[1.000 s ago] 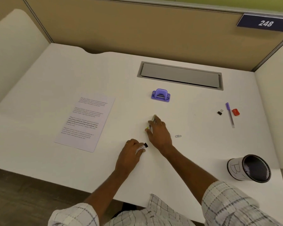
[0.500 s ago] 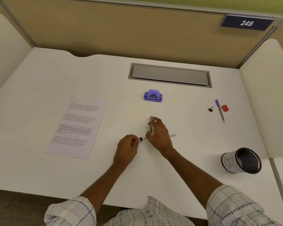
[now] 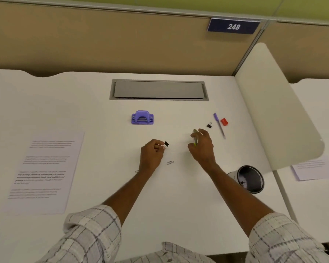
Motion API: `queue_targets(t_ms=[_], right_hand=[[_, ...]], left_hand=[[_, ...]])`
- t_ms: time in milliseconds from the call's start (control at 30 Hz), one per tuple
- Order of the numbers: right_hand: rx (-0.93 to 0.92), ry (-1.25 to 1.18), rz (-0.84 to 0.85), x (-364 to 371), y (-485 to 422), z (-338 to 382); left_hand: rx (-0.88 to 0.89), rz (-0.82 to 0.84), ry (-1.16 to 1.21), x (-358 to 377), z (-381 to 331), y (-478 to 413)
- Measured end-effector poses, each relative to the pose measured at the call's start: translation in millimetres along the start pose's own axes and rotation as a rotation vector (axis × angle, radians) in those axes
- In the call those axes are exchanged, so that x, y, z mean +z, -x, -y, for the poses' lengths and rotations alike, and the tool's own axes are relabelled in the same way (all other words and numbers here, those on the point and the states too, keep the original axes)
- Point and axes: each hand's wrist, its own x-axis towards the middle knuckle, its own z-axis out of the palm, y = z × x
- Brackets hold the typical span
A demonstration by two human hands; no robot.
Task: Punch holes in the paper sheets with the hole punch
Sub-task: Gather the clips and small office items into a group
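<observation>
A purple hole punch [image 3: 142,117] stands on the white desk [image 3: 95,103], beyond both hands. A printed paper sheet [image 3: 44,171] lies flat at the desk's left. My left hand [image 3: 151,155] pinches a small black binder clip [image 3: 166,143] between its fingertips, just above the desk. My right hand [image 3: 202,147] is closed around a yellow-green pen-like stick [image 3: 195,138], to the right of the left hand. Neither hand touches the punch or the sheet.
A paper clip [image 3: 170,162] lies between my wrists; another [image 3: 136,171] peeks out by my left forearm. A second binder clip [image 3: 209,125], a purple pen [image 3: 219,125] and a red cap [image 3: 224,122] lie at right. A mesh pen cup [image 3: 250,179] lies tipped over. A grey cable hatch [image 3: 158,90] sits at the back. A divider [image 3: 279,111] rises at right.
My hands have drawn apart: the right one carried the stick to the right, the left one lifted the binder clip. The camera view shifted right.
</observation>
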Motion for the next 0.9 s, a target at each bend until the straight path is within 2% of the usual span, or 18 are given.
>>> queue_targets(t_ms=[100, 233, 400, 633, 800, 900], right_hand=[[0.025, 0.040, 0.028, -19, -20, -26], [-0.010, 0.171, 0.171, -38, -52, -44], [-0.030, 0.271, 0.227, -50, -79, -54], [-0.070, 0.286, 0.188, -49, -81, -60], [-0.113, 0.244, 0.022, -41, -67, -48], [-0.176, 0.196, -0.015, -30, -47, -35]], left_hand=[[0.002, 0.030, -0.004, 29, -22, -18], [-0.006, 0.061, 0.009, 64, -43, -40], [-0.002, 0.080, 0.025, 101, -62, -61], [0.006, 0.098, -0.014, 128, -65, -77], [0.079, 0.092, -0.100, 124, -66, -82], [0.112, 0.098, -0.096, 108, -64, -77]])
